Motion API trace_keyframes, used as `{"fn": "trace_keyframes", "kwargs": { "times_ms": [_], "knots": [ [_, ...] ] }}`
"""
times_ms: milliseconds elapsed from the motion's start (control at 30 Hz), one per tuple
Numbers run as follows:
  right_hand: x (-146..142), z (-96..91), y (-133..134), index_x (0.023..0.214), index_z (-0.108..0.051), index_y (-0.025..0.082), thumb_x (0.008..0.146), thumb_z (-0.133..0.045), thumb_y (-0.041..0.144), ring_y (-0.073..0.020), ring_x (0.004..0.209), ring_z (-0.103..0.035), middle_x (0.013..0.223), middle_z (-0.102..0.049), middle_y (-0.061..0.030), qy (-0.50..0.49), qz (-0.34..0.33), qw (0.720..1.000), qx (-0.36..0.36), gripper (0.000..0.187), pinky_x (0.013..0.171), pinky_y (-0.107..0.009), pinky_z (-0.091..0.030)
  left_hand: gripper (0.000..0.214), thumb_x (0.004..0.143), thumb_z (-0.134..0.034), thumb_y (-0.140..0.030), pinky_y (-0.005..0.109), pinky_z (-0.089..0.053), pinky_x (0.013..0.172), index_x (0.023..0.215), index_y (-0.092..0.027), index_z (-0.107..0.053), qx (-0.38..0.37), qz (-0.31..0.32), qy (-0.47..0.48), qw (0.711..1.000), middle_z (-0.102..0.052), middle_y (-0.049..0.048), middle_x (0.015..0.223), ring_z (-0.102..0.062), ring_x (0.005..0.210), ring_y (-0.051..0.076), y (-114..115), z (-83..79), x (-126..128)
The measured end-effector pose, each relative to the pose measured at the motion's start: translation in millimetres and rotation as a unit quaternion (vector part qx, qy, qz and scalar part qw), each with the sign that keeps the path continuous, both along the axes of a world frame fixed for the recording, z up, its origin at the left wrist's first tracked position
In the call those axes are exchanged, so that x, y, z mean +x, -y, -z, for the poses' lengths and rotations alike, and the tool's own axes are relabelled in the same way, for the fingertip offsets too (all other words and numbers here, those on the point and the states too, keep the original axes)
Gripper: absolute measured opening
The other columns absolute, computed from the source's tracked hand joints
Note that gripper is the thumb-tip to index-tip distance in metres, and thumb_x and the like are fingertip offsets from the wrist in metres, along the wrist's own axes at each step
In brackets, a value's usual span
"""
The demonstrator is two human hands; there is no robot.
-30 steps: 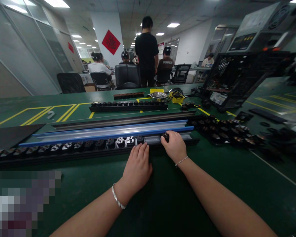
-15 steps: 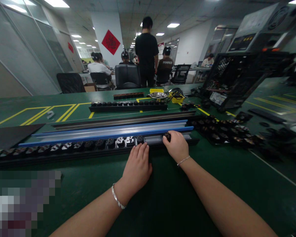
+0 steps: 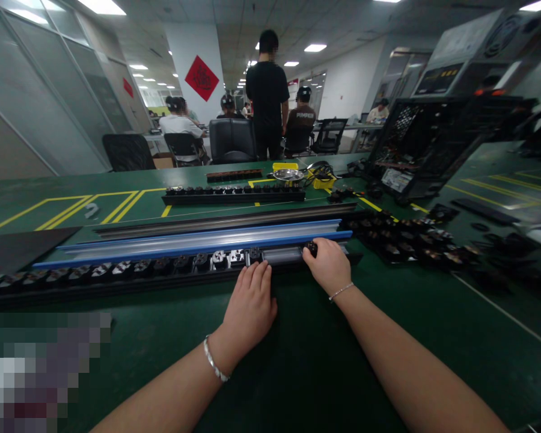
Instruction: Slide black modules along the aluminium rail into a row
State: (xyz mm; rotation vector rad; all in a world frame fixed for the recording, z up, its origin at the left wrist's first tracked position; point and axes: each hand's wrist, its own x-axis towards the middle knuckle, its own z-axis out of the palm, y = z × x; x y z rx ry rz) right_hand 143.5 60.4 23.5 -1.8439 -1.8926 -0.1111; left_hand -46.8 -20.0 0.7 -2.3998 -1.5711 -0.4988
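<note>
A long black rail [image 3: 162, 280] lies across the green table, with a row of black and white socket modules [image 3: 219, 260] set into it from the left. To the right of the row, a stretch of grey channel [image 3: 280, 257] shows in the rail. My left hand [image 3: 251, 300] lies with its fingers stretched out on the rail's front edge, beside the last module of the row. Pinched in my right hand [image 3: 331, 264] is a small dark socket module [image 3: 312, 246], held at the right part of the channel. My fingers partly hide it.
Behind the rail lie a blue-edged clear strip [image 3: 198, 237] and a dark strip [image 3: 234, 221]. A second filled rail [image 3: 234, 195] sits farther back. Loose black modules [image 3: 406, 237] are heaped at right, near an open computer case [image 3: 415, 150]. A metal dish [image 3: 289, 174] stands beyond.
My right hand has shifted slightly right along the channel with the module in its fingers. My left hand stays at the same place on the rail.
</note>
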Motion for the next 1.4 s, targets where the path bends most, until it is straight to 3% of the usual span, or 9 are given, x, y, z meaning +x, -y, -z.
{"fn": "trace_keyframes", "kwargs": {
  "times_ms": [1400],
  "knots": [
    [18.3, -10.4, -2.5, 0.092, -0.066, 0.014, 0.084, -0.047, 0.034, -0.0235, 0.093, -0.053, 0.097, -0.064, -0.0119, 0.056, 0.044, 0.997, -0.032, 0.029, 0.081, -0.033, -0.038, 0.053, 0.084, -0.048, -0.027, 0.049, -0.031, 0.111, 0.134, -0.011, -0.044, -0.008, -0.025, -0.003, 1.0, -0.048, 0.0119, 0.14, -0.04, 0.13, 0.027, 2.5, -4.1, 2.5]
  ]
}}
